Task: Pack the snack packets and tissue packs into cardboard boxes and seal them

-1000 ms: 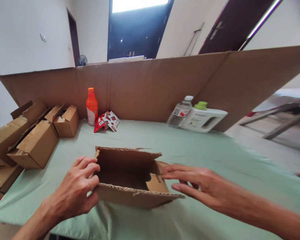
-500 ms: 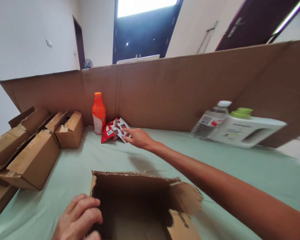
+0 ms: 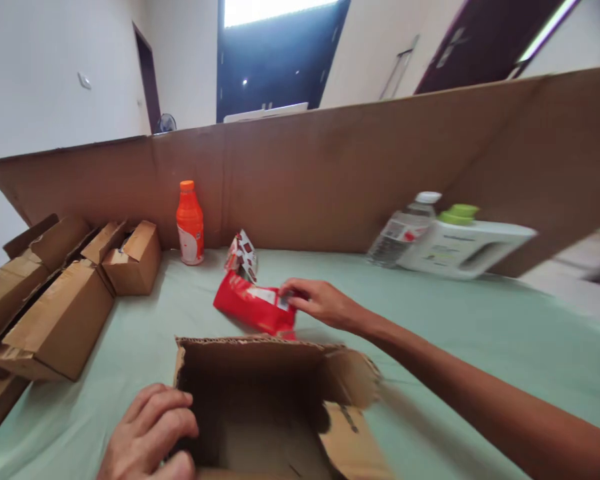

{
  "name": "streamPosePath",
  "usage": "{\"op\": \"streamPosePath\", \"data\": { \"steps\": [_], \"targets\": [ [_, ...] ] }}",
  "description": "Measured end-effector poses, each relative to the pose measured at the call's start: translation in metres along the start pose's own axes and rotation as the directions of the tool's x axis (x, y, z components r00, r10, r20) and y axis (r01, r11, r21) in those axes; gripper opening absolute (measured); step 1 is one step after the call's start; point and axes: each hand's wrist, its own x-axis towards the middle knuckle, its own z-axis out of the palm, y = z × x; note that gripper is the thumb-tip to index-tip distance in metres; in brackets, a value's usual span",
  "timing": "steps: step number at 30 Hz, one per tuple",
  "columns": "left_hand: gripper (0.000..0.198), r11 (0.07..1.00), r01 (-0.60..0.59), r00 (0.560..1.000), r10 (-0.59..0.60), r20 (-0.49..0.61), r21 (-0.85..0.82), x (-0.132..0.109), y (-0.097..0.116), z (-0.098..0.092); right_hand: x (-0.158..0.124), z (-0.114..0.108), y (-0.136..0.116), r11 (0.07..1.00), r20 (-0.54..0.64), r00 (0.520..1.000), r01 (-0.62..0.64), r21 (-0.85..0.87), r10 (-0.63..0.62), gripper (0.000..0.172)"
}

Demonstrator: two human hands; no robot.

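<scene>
An open cardboard box (image 3: 260, 353) stands close to me, its inside dark and its flaps torn. My left hand (image 3: 150, 433) is closed over the box's left wall. Beyond the far rim, my right hand (image 3: 320, 303) pinches the right end of a red packet (image 3: 245, 301) with a white label. The packet is tilted, just off or touching the cloth; I cannot tell which. Behind it lies a white packet with dark red patches (image 3: 245, 257). An orange bottle (image 3: 190, 223) stands upright to the left of the packets.
Several cardboard boxes (image 3: 65, 313) line the left side. At the back right, a clear plastic bottle (image 3: 403, 230) leans beside a white jug with a green cap (image 3: 460, 247). A tall cardboard wall (image 3: 300, 180) borders the pale green cloth (image 3: 145, 347).
My right hand has taken hold of the red packet and drawn it toward me and to the right, away from the white packet. My left hand stays on the box.
</scene>
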Motion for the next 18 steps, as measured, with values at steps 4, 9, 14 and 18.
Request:
{"op": "streamPosePath", "data": {
  "steps": [4, 9, 14, 18],
  "targets": [
    [0.019, 0.999, -0.035, 0.994, 0.035, 0.101, 0.001, 0.013, 0.005, -0.020, -0.097, -0.044, 0.035, 0.994, 0.148, 0.984, -0.104, 0.038, 0.097, 0.047],
    [0.015, 0.999, -0.014, 0.990, 0.008, 0.141, 0.043, 0.020, 0.005, -0.031, -0.117, -0.068, 0.026, 0.973, 0.265, 0.937, -0.231, -0.014, 0.226, 0.062],
    [0.013, 0.997, -0.017, 0.988, 0.005, 0.152, 0.082, 0.016, 0.004, -0.034, -0.092, -0.057, 0.018, 0.956, 0.473, 0.847, -0.292, 0.031, 0.243, 0.054],
    [0.013, 0.992, -0.045, 0.986, 0.025, 0.166, 0.115, 0.014, 0.003, -0.038, -0.108, -0.051, 0.024, 0.947, 0.534, 0.821, -0.303, 0.108, 0.202, 0.044]
  ]
}}
